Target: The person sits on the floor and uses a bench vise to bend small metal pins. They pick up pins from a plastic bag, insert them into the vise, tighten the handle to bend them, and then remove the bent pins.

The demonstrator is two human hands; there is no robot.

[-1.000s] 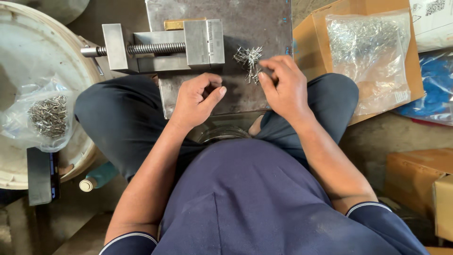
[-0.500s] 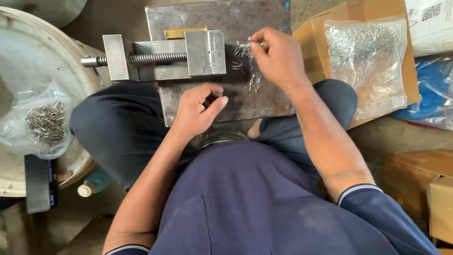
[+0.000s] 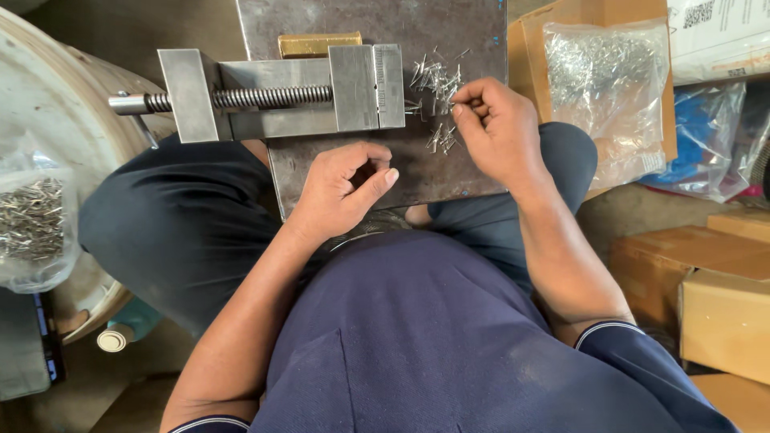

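- Dozens of thin, silvery metal pins (image 3: pixel 437 88) lie in a loose scatter on the grey steel plate (image 3: pixel 473 32), just beside the jaw end of the vise and under the right hand's fingertips.
- Each pin looks light, stiff and smooth, so it will likely slip or roll; a pinch near the middle, between thumb and forefinger, seems the surest hold, one pin at a time.
- The right hand (image 3: pixel 497 132) is curled over the scatter, its thumb and forefinger drawn together at a pin or two; whether it has one firmly gripped I cannot tell.
- The left hand (image 3: pixel 345 188) rests on the plate's near edge, fingers bent into a loose pinch with thumb against forefinger; whether anything small sits inside is hidden.
- The grey steel bench vise (image 3: pixel 281 92), with its threaded screw, lies across the plate, a brass-coloured block (image 3: pixel 319 44) behind it.
- A clear plastic bag of more pins (image 3: pixel 605 88) rests in an open cardboard box (image 3: pixel 525 56) at the right; another clear bag of pins (image 3: pixel 32 220) sits on a white drum at the left.
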